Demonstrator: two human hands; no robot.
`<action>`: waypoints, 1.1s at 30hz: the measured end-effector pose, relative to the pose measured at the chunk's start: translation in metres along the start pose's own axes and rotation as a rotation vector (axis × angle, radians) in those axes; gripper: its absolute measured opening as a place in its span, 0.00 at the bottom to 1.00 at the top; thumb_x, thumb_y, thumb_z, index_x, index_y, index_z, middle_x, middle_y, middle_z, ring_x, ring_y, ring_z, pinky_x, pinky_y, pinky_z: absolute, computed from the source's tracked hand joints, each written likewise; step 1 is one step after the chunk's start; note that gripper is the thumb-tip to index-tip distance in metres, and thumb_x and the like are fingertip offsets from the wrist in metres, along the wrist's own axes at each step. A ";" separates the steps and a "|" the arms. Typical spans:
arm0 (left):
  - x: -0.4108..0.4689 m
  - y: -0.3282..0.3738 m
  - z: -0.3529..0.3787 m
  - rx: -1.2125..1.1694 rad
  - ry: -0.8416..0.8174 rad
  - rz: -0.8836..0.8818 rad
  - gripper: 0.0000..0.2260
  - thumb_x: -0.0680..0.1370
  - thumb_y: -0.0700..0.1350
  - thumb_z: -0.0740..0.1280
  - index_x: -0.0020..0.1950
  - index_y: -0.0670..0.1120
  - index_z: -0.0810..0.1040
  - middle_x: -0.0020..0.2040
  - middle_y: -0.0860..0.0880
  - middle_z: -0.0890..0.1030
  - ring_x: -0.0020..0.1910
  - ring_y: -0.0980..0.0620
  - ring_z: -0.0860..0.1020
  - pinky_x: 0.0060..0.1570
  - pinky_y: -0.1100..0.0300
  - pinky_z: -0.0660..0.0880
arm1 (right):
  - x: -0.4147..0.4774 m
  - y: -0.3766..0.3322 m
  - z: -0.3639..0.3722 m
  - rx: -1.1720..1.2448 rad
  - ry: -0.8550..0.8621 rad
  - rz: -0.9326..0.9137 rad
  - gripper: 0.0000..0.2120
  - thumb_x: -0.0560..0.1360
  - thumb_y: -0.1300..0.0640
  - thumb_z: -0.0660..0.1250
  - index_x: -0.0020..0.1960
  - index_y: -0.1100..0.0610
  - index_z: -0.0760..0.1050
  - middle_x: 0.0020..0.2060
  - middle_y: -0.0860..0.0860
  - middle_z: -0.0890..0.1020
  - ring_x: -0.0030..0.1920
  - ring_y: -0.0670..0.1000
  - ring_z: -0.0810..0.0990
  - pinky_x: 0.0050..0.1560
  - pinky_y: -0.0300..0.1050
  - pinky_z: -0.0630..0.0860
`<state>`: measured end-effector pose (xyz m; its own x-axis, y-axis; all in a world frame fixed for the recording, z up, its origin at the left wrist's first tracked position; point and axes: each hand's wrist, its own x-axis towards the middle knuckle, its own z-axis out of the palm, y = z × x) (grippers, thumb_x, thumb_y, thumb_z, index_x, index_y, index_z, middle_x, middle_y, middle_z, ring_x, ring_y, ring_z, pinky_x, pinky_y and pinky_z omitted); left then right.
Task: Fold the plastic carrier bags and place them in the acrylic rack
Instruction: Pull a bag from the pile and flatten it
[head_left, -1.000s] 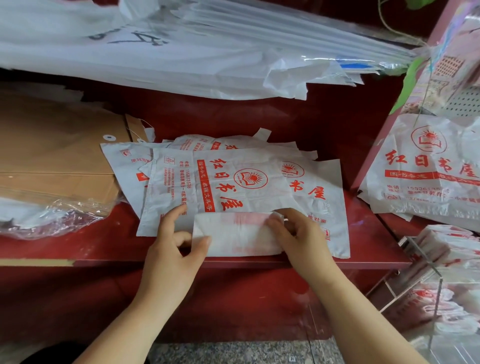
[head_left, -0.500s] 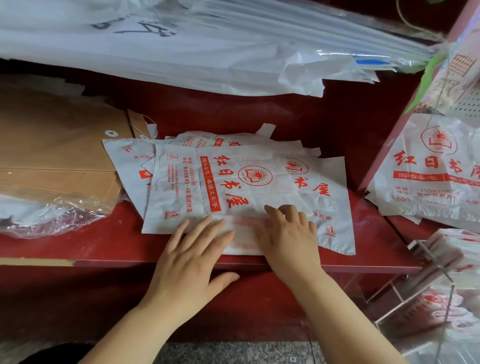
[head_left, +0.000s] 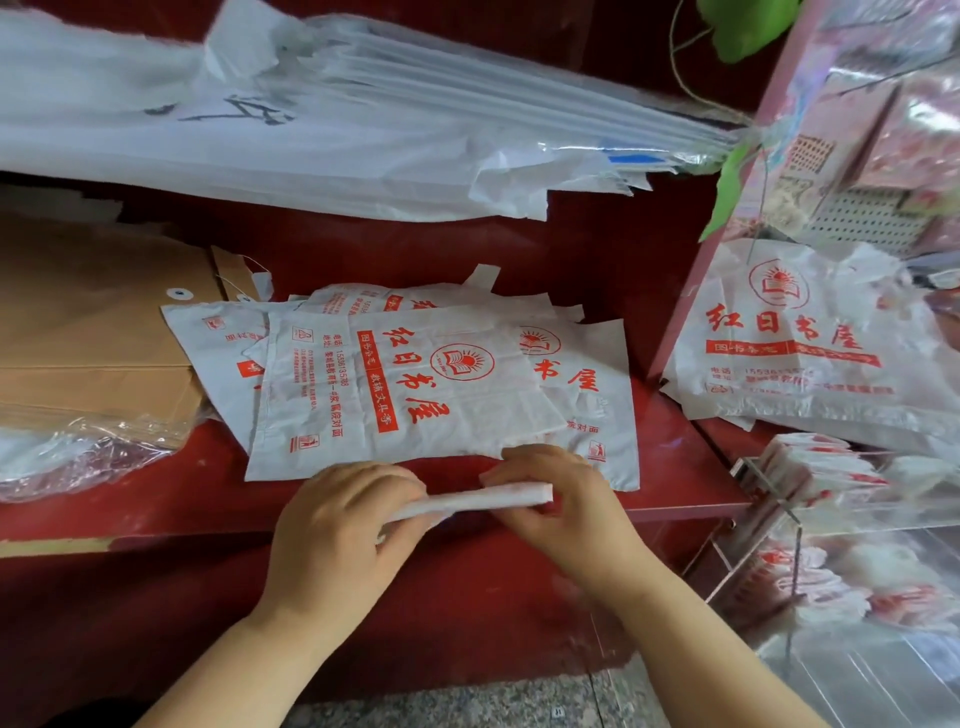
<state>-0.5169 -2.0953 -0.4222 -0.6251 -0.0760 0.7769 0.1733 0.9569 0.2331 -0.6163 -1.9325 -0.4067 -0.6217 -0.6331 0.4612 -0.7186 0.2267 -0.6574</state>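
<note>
A folded white carrier bag (head_left: 483, 499) is held edge-on just above the front edge of the red counter. My left hand (head_left: 343, 525) grips its left end and my right hand (head_left: 561, 499) pinches its right end. Behind them a pile of flat white bags with red print (head_left: 410, 384) lies on the counter (head_left: 156, 499). The clear acrylic rack (head_left: 769, 509) stands at the lower right with several folded bags (head_left: 821, 467) in its slots.
Brown envelopes (head_left: 88, 332) and crumpled clear film (head_left: 78, 457) lie at the left. A big bundle of white plastic sheets (head_left: 311, 114) hangs across the back. More printed bags (head_left: 795, 343) sit at the right, beside a pink display stand (head_left: 727, 218).
Both hands pressed the folded bag flat on the counter half a second ago. Now they have lifted it off the surface and hold it by its two ends.
</note>
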 end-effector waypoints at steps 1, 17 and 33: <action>0.002 0.007 -0.002 -0.039 -0.011 -0.071 0.16 0.76 0.58 0.58 0.39 0.50 0.77 0.30 0.55 0.79 0.39 0.53 0.74 0.35 0.65 0.70 | -0.003 -0.006 -0.006 0.134 0.014 0.099 0.05 0.67 0.57 0.70 0.38 0.59 0.78 0.32 0.48 0.80 0.37 0.44 0.76 0.40 0.36 0.69; 0.043 0.119 0.046 -0.798 -0.397 -0.655 0.09 0.73 0.42 0.69 0.45 0.54 0.71 0.41 0.57 0.79 0.39 0.63 0.77 0.32 0.74 0.71 | -0.056 0.003 -0.078 0.650 0.208 0.527 0.06 0.73 0.68 0.65 0.44 0.59 0.78 0.38 0.51 0.83 0.39 0.48 0.81 0.45 0.43 0.78; 0.188 0.220 0.142 -0.593 -0.840 -0.081 0.21 0.69 0.38 0.73 0.59 0.49 0.74 0.51 0.51 0.73 0.50 0.57 0.70 0.38 0.71 0.67 | -0.083 0.082 -0.227 -0.041 0.133 0.557 0.10 0.73 0.64 0.66 0.35 0.63 0.69 0.29 0.49 0.65 0.32 0.47 0.62 0.36 0.41 0.60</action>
<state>-0.7040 -1.8592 -0.3078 -0.9423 0.3042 0.1397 0.3122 0.6480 0.6948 -0.6941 -1.6935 -0.3634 -0.9418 -0.3119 0.1251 -0.2816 0.5291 -0.8005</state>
